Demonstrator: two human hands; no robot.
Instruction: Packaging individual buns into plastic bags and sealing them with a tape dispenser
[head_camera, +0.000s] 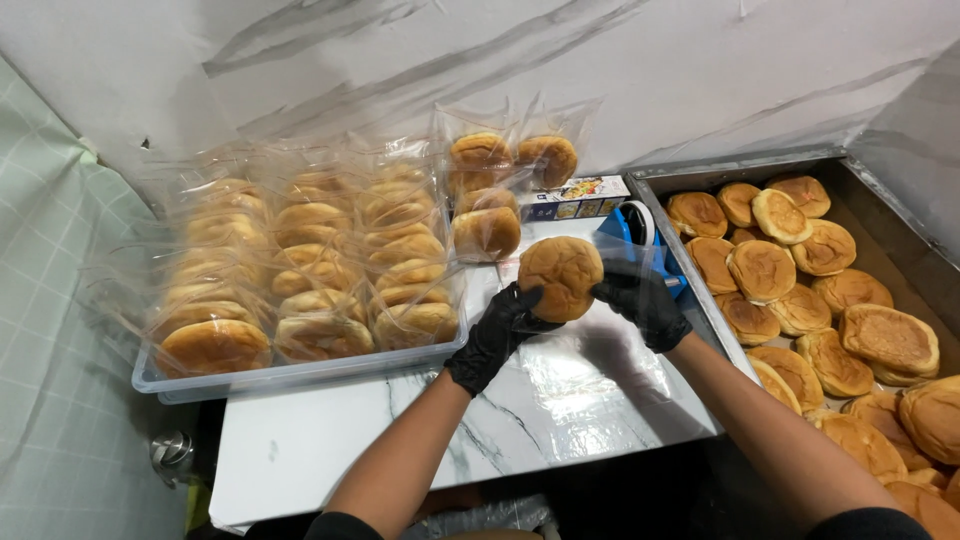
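**Bun held over a marble top between two full trays**

A white sheeted wall (620, 70) fills the upper frame, closing off the back edge. Below it, a white marble-patterned tabletop (560, 400) runs across the centre, with bare surface in the lower middle of the frame toward its front edge. At the right edge sits a deep metal tray (690, 175) heaped with loose buns (800, 300), hard against the table's side. At upper left, a clear plastic bin (290, 378) holds rows of bagged buns (310, 270), its rim overhanging the table's left portion. Between them, behind the hands, stands a blue tape dispenser (625, 228) beside a small printed box (575, 197). At centre, the left hand (500, 330) and right hand (642, 300), both in black gloves, curl their fingers around a single bun (560, 277) inside a clear bag (625, 262), held above the table.
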